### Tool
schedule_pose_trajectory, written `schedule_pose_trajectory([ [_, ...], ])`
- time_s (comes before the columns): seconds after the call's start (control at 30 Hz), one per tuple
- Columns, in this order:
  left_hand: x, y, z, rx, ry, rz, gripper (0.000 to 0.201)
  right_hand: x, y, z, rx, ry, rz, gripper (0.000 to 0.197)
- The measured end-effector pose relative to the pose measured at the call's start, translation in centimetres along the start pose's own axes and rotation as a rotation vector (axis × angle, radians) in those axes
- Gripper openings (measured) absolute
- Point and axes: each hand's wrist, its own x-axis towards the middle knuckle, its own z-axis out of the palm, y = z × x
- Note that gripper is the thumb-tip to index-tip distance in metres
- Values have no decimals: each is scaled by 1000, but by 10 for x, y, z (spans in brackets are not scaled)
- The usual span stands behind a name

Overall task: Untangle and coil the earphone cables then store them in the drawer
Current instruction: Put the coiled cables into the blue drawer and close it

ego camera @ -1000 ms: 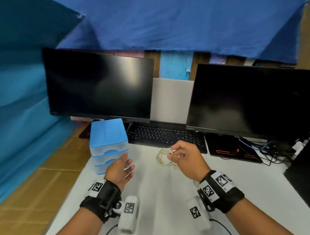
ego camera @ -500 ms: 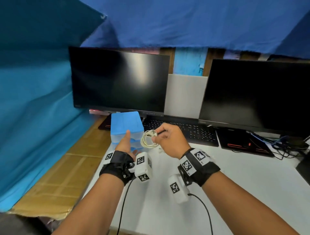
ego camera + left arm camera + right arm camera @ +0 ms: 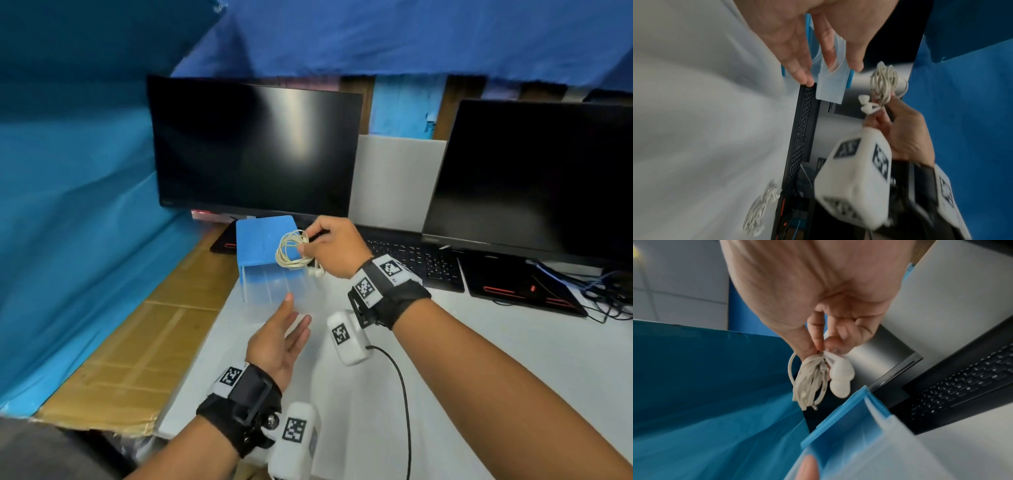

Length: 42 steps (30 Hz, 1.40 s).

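A small drawer unit with a blue top [image 3: 263,240] stands at the desk's left edge, and its translucent top drawer [image 3: 274,291] is pulled out toward me. My right hand [image 3: 329,246] pinches a coiled cream earphone cable [image 3: 291,251] above the open drawer, with the earbuds [image 3: 840,378] hanging below the fingers. My left hand [image 3: 281,335] is open, its straight fingers at the drawer front [image 3: 830,87]. A second, tangled earphone [image 3: 760,209] lies on the white desk, seen only in the left wrist view.
Two dark monitors [image 3: 257,147] stand behind, with a black keyboard [image 3: 411,257] and a black-red pad [image 3: 513,287] beneath them. Loose cables [image 3: 609,294] lie far right. Blue cloth [image 3: 75,205] and cardboard [image 3: 137,359] border the desk's left side.
My right hand carried the coil left until it hangs over the drawer unit. My left hand reached the unit and drew the top drawer out toward me.
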Motion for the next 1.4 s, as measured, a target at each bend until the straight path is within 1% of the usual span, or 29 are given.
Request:
schedule_pose_trajectory([
  [0.1,-6,-5,-2,16,-13,0,31,4,-4,14,-145,-172,-1,18],
  [0.2,-4,-9,-4,55,-12,15,49,4,-3,28,-280,-317,14,14],
  [0.27,-4,-10,-5,67,-21,13,50,5,-6,35,-374,-388,16,10],
  [0.37,-6,-10,-4,58,-40,19,42,5,-11,45,-582,-394,-13,8],
  [0.43,-6,-10,-4,21,-48,36,34,2,-14,51,-705,-359,-29,7],
  [0.47,-6,-9,-4,-4,-58,41,32,2,-13,53,-743,-332,-42,11],
  [0.53,-7,-9,-3,-25,-74,48,28,-2,-13,52,-809,-312,-57,29],
  [0.57,-7,-10,-3,-25,-75,51,26,-4,-13,50,-821,-317,-63,31],
  [0.6,-6,-10,-3,-21,-73,52,23,-5,-14,49,-825,-310,-81,28],
  [0.63,-6,-10,-3,-15,-71,53,21,-7,-14,48,-842,-303,-84,16],
  [0.67,-6,-11,-3,-9,-67,54,18,-9,-14,47,-844,-298,-112,6],
  [0.7,-5,-11,-3,-4,-64,55,17,-11,-13,47,-850,-279,-133,16],
  [0.73,-5,-11,-3,3,-61,56,16,-14,-12,47,-859,-257,-168,21],
  [0.8,-4,-11,-3,10,-55,59,16,-18,-10,48,-860,-174,-266,19],
  [0.87,-4,-12,-4,8,-58,62,15,-20,-7,53,-836,-171,-336,18],
  [0.97,-3,-12,-6,19,-46,68,7,-23,-2,60,-879,-324,-289,18],
  [1.0,-3,-11,-6,24,-46,71,7,-21,0,61,-891,-355,-282,16],
  [1.07,-3,-10,-7,32,-56,74,8,-20,1,58,-883,-370,-241,14],
  [1.13,-2,-7,-8,25,-59,83,15,-19,-1,55,-799,-382,-192,26],
  [1.17,0,-6,-8,17,-54,89,17,-20,-4,52,-754,-387,-177,26],
  [1.2,2,-3,-8,6,-46,94,19,-22,-6,47,-712,-385,-196,25],
  [1.23,4,-1,-8,2,-35,94,21,-25,-8,41,-676,-374,-226,24],
  [1.3,8,5,-5,11,-9,74,30,-30,-7,23,-601,-296,-283,24],
  [1.37,12,12,0,32,11,35,37,-34,-2,1,-454,-187,-286,26],
  [1.4,15,14,3,46,18,15,39,-36,3,-11,-368,-134,-273,24],
])
